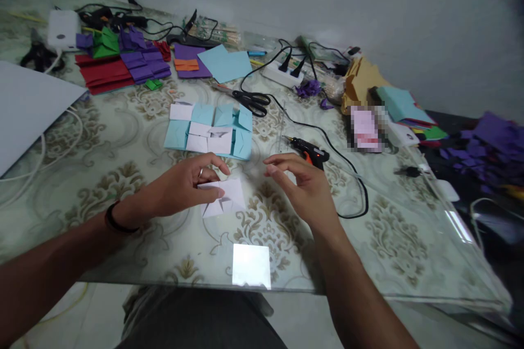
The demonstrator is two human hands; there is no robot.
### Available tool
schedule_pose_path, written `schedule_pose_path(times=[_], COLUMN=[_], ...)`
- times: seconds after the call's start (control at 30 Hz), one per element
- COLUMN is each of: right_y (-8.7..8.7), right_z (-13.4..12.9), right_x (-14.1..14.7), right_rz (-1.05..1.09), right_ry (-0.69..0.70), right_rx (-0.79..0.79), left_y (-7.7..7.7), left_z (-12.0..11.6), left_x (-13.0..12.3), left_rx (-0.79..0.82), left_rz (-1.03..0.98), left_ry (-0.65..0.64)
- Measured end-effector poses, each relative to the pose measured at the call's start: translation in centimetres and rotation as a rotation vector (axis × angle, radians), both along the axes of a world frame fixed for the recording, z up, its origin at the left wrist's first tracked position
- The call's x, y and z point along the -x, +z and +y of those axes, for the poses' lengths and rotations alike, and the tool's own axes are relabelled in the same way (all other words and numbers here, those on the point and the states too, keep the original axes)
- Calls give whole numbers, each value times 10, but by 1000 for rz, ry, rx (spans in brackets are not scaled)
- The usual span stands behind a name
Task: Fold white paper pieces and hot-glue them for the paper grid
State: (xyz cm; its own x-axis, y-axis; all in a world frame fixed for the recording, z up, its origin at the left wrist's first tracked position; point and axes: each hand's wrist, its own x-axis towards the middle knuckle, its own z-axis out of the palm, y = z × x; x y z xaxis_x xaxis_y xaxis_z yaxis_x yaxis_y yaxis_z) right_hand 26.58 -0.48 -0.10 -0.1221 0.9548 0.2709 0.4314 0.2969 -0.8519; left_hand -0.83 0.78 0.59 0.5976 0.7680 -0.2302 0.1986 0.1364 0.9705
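Note:
My left hand (192, 185) is on a folded white paper piece (231, 196), with the thumb across its top and the forefinger arched past its far edge. My right hand (301, 182) hovers to the right of that piece, its fingers loosely bent with nothing visible between them. Just beyond my hands lies a block of folded light-blue and white papers (176, 133). A black glue gun (309, 151) with an orange trigger and a lit red light rests beyond my right hand. Black-handled scissors (251, 101) lie behind the paper block.
Red folded papers (104, 73), purple folded papers (147, 65) and blue sheets (225, 64) lie at the back. A power strip (282, 73) has black plugs in it. The glue gun's cable (364, 196) loops on the right. A large white panel (33, 109) occupies the left.

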Motion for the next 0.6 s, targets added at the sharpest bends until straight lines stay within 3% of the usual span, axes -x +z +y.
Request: schedule_pose_path(times=[0.1,0.23,0.33,0.6], right_y=[0,4,8,0], right_z=[-3,-12,-18,-21], right_x=[4,14,23,31], right_rz=[110,295,341,469], right_ry=[38,265,380,419], right_rx=[122,383,480,667], left_y=[1,3,5,7], left_z=[-1,-3,-4,-3], left_x=[0,-2,-3,-1], left_rx=[27,102,135,148], left_rz=[-1,-39,-34,-26], left_ry=[-51,-123,-159,-193])
